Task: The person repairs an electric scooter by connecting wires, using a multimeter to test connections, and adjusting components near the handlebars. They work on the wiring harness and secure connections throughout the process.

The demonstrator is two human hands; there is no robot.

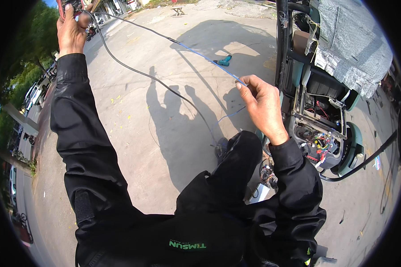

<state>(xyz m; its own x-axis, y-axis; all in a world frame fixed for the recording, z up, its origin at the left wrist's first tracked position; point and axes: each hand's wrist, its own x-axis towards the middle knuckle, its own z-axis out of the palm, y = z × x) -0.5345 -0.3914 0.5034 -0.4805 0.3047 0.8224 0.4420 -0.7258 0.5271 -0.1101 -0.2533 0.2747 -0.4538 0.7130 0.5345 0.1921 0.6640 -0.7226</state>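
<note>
My left hand [72, 36] is raised at the upper left, its fingers closed round a red and dark object [60, 6] cut off by the picture's edge, so its kind is unclear. A black cable [140, 71] runs from beside that hand and sags toward the ground by my foot. Another dark stretch leads right and meets a thin blue wire [203, 56]. Between thumb and forefinger, my right hand [263, 107] pinches the blue wire, which is drawn fairly straight between the two hands. A loose blue length hangs below my right hand.
On the concrete lies a teal power drill [223, 61]. To the right stands a vehicle with an open compartment of tangled wires [318, 144] and a silver sheet [354, 42] over its top. A bundle of wires [268, 173] lies near my knee. Parked vehicles line the left.
</note>
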